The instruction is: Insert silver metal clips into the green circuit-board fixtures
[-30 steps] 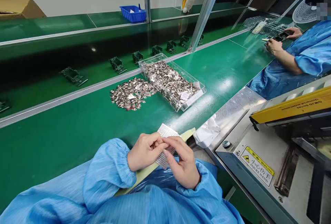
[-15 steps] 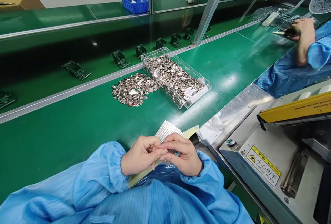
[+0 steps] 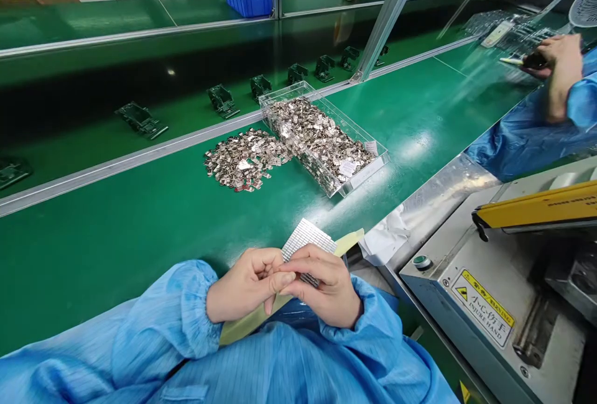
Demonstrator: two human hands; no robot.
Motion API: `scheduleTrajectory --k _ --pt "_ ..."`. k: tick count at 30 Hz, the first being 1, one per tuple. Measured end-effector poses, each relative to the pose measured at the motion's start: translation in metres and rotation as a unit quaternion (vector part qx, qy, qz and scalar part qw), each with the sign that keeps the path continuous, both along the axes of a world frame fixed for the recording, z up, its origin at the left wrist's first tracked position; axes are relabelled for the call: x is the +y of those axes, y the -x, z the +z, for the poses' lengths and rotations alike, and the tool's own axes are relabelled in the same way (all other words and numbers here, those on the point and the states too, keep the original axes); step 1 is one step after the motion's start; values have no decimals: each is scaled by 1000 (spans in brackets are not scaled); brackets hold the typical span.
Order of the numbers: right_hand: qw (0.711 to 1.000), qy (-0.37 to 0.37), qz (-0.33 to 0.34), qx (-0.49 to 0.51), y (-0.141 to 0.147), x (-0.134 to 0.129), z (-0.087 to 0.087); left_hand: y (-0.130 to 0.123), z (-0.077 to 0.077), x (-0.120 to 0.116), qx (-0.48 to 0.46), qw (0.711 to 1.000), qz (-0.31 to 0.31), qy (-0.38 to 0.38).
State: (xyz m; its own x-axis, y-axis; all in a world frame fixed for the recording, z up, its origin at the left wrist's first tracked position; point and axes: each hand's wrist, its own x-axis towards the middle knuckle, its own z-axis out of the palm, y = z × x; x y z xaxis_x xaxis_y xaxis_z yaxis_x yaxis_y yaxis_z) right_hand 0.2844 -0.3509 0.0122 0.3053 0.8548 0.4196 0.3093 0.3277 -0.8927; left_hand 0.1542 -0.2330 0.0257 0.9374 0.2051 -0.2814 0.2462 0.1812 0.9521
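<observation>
My left hand [image 3: 247, 286] and my right hand [image 3: 321, 286] meet low in the view, both closed on a sheet of tiny silvery parts in rows [image 3: 308, 240]. Its lower part is mostly hidden behind my fingers. A pale yellow backing strip [image 3: 349, 243] runs under the sheet and down toward my lap. Ahead of my hands, a loose heap of small metal pieces [image 3: 245, 158] lies on the green bench top [image 3: 140, 242], next to a clear acrylic tray [image 3: 364, 177] filled with similar pieces.
On the far right, a co-worker's hand [image 3: 555, 62] works over clear trays. A steel machine [image 3: 466, 286] with a yellow bar and warning label stands at my right. A white cloth [image 3: 385, 236] lies beside it. Dark green fixtures [image 3: 222, 101] line a lower belt beyond the rail.
The whole scene has shifted slightly up and to the right in view. More of the sheet shows above my hands, and less below. The co-worker's hand has moved up and right.
</observation>
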Motion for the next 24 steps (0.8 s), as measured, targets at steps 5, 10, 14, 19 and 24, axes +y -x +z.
scheduleTrajectory --k 5,10,14,19,24 --pt "1000 28 -8 7 4 10 2 5 -1 6 -13 998 34 -42" --pt "993 85 -21 74 11 21 -1 8 -6 13 -2 999 47 3" --pt "975 165 -10 149 15 29 -4 11 -10 21 18 998 53 13" --pt "965 218 -35 142 9 32 2 52 -12 56 16 945 156 -287" --pt "967 228 -27 107 3 36 3 133 -14 105 176 760 315 -540"
